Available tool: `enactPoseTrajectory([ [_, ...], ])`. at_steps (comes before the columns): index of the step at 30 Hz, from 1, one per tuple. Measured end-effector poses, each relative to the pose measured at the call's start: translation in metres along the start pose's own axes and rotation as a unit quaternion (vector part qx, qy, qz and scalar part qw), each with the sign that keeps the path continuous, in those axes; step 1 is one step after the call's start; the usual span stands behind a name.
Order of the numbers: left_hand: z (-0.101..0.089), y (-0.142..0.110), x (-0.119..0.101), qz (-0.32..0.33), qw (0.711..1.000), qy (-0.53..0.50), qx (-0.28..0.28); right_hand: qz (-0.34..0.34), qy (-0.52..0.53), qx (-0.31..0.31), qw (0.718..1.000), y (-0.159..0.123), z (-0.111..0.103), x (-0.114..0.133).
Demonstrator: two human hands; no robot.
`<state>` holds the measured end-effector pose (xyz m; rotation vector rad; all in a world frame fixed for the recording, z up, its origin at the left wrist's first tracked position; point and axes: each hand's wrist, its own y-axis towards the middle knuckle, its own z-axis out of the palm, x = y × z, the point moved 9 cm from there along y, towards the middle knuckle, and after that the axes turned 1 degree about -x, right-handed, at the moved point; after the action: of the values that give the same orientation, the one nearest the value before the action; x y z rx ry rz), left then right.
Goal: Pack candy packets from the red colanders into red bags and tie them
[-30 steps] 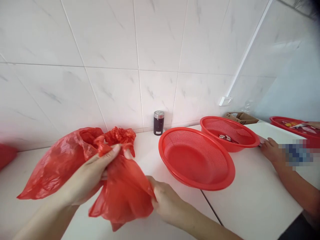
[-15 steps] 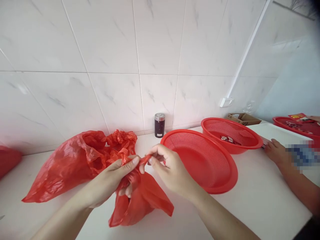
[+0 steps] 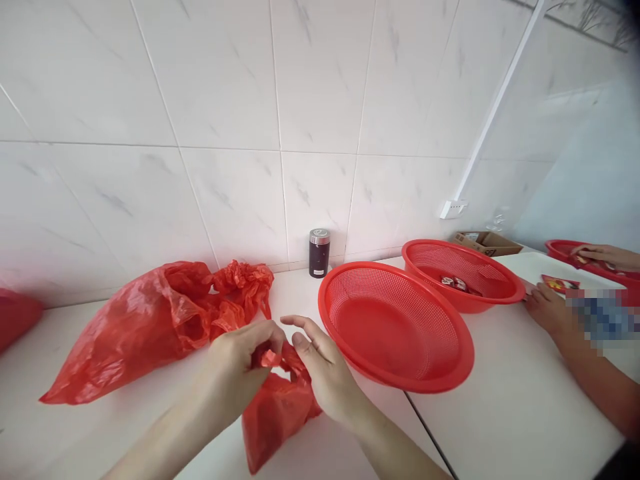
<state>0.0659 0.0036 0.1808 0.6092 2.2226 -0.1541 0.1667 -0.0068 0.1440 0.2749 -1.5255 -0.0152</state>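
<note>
My left hand (image 3: 239, 363) and my right hand (image 3: 320, 370) meet over a small red plastic bag (image 3: 273, 417) on the white counter (image 3: 500, 413). Both pinch the bag's twisted top between thumb and fingers, the right hand's index finger stretched out above. The bag's body hangs below my hands, close to the counter. A larger crumpled red plastic bag (image 3: 135, 330) lies just behind my left hand. An empty red mesh basket (image 3: 395, 323) sits right of my right hand.
A second red basket (image 3: 463, 273) with small packets stands behind the first. A dark jar (image 3: 318, 253) is at the tiled wall. Another person's hands (image 3: 547, 310) work at the right near a third red basket (image 3: 565, 248) and a cardboard box (image 3: 485, 241).
My hands have come lower and closer together on the small bag's top. A second earlier the right hand held the bag's bottom; it rose to the top. The other person's far hand reached into the far basket.
</note>
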Motion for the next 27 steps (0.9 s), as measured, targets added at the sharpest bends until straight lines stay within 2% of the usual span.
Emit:
enactPoseTrajectory([
  [3, -0.01, -0.004, -0.003, 0.105, 0.981, 0.061, -0.148, 0.012, 0.076, 0.012, 0.997, -0.002, 0.004, -0.013],
  [5, -0.012, -0.01, -0.003, 0.157, 0.967, 0.056, -0.195, 0.013, 0.11, 0.042, 0.993, -0.006, 0.009, -0.012],
  [7, -0.008, -0.012, 0.003, 0.162, 0.969, 0.046, -0.183, 0.02, 0.111, 0.055, 0.992, -0.01, 0.011, -0.008],
  [11, 0.009, -0.014, 0.024, 0.132, 0.989, 0.034, -0.049, 0.008, 0.023, 0.033, 0.999, -0.022, 0.01, 0.003],
  [14, 0.012, -0.017, 0.06, 0.092, 0.995, 0.023, 0.014, 0.004, -0.09, 0.005, 0.996, -0.04, 0.002, -0.001],
  [16, 0.003, -0.017, 0.095, 0.051, 0.999, 0.02, -0.001, 0.022, -0.138, -0.033, 0.99, -0.058, -0.016, -0.018],
  [18, -0.008, -0.019, 0.129, 0.006, 0.999, 0.024, -0.039, 0.061, -0.15, -0.073, 0.984, -0.079, -0.04, -0.046],
  [21, -0.006, -0.023, 0.162, -0.049, 0.998, 0.011, -0.049, 0.126, -0.139, -0.107, 0.976, -0.104, -0.067, -0.091],
  [22, 0.0, -0.024, 0.165, -0.062, 0.997, 0.004, -0.048, 0.137, -0.135, -0.125, 0.973, -0.109, -0.073, -0.1],
  [24, 0.011, -0.022, 0.162, -0.078, 0.993, -0.023, -0.084, 0.136, -0.145, -0.173, 0.965, -0.111, -0.079, -0.107],
  [27, 0.034, -0.016, 0.143, -0.081, 0.983, -0.066, -0.148, 0.114, -0.227, -0.203, 0.946, -0.098, -0.067, -0.102],
])
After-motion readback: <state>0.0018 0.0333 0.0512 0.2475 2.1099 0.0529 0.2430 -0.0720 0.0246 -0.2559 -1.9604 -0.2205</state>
